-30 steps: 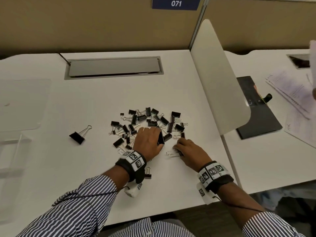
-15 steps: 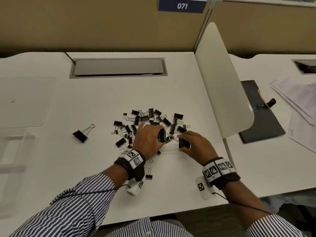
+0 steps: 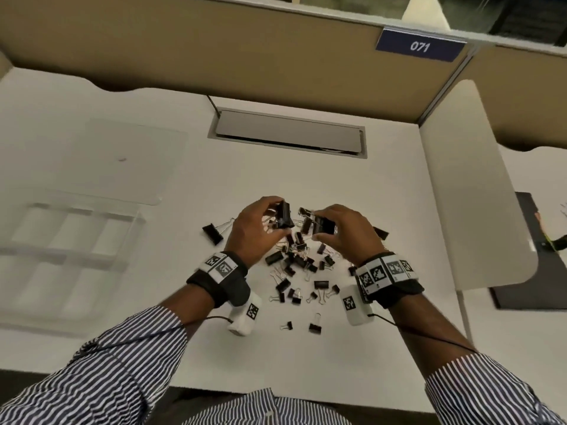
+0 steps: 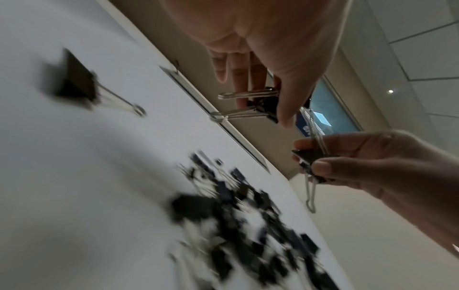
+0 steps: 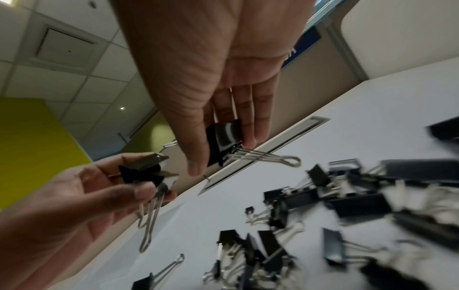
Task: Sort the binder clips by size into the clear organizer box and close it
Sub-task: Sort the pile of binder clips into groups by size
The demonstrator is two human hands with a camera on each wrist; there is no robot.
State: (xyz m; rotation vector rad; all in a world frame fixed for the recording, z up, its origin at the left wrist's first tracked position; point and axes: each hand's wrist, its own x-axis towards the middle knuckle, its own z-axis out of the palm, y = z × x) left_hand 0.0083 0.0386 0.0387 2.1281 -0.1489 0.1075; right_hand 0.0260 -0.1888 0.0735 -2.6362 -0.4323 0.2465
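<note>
Nearby, lone clip (image 3: 212, 233) beside pile (image 3: 302, 265).

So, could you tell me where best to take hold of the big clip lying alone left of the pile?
Probably by the black body of the lone binder clip, pinched across its flat sides from above: its wire handles lie flat, angled toward the left hand.
</note>
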